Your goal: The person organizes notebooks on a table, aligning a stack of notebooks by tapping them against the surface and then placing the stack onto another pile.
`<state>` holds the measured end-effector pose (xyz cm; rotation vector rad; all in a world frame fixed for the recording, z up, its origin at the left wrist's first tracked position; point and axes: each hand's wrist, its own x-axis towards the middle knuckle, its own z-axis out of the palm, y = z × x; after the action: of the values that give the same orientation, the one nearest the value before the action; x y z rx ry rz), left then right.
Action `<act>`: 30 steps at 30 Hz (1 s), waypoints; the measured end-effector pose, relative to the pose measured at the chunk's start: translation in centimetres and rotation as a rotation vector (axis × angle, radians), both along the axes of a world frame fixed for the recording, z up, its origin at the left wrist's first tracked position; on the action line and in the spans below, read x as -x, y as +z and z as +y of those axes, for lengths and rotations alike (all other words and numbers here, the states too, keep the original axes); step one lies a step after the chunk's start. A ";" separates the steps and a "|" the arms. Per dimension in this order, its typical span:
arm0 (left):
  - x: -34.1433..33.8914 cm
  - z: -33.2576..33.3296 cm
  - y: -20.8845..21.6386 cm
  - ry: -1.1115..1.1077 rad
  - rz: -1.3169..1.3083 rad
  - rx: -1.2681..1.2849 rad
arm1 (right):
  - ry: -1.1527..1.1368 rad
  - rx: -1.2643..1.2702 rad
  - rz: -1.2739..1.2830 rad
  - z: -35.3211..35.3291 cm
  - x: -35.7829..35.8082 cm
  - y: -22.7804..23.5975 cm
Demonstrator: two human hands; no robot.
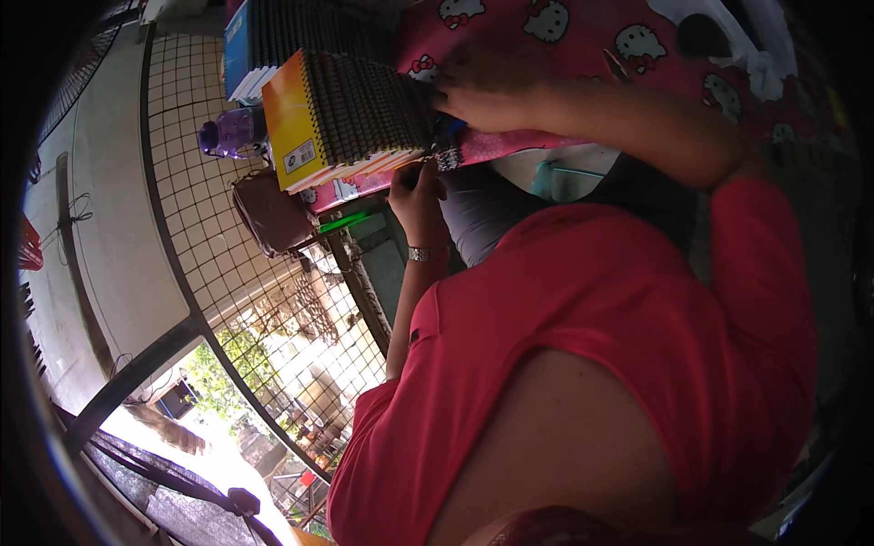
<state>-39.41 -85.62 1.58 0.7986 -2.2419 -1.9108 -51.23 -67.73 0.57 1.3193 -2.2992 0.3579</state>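
A row of spiral notebooks stands packed on edge on the table, black coils up, with a yellow cover facing left. At the right end of this row, my left hand, with a metal watch on its wrist, has its fingers curled at the lower corner of a spiral notebook. My right hand reaches in from the right to the same end of the row. Its fingers bend down into shadow around something I cannot make out. A small blue patch shows beneath its fingers.
Behind stands a second row of notebooks with a blue cover. A purple bottle and a brown bag are left of the rows, by a wire grille. A pink patterned cloth covers the table; white plastic lies far right.
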 end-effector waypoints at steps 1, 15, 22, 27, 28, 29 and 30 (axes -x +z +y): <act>0.1 0.3 -0.1 0.003 0.002 0.013 | -0.009 -0.024 -0.034 -0.4 -0.1 -0.2; -0.3 -2.1 -3.8 -0.096 0.165 0.597 | -0.107 0.033 -0.217 -0.2 -0.8 -1.6; -0.9 -0.8 -3.0 -0.025 0.124 0.099 | -0.086 -0.051 -0.286 -2.0 -1.9 -1.2; -0.8 -1.0 -3.3 -0.019 0.122 0.051 | -0.031 -0.109 -0.361 -1.9 -1.2 -1.4; -0.9 -1.0 -3.2 -0.012 0.108 0.014 | -0.053 -0.096 -0.393 -1.5 -1.1 -1.2; -1.0 -1.1 -3.1 -0.006 0.093 -0.022 | -0.075 -0.084 -0.425 -1.0 -1.1 -1.1; -1.2 -1.8 -3.4 -0.055 0.108 -0.022 | -0.095 -0.069 -0.454 -0.7 -1.1 -0.8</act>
<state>-38.23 -87.41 -1.84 0.6264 -2.2049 -1.9548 -50.10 -68.43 -0.20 1.2549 -2.7577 0.6026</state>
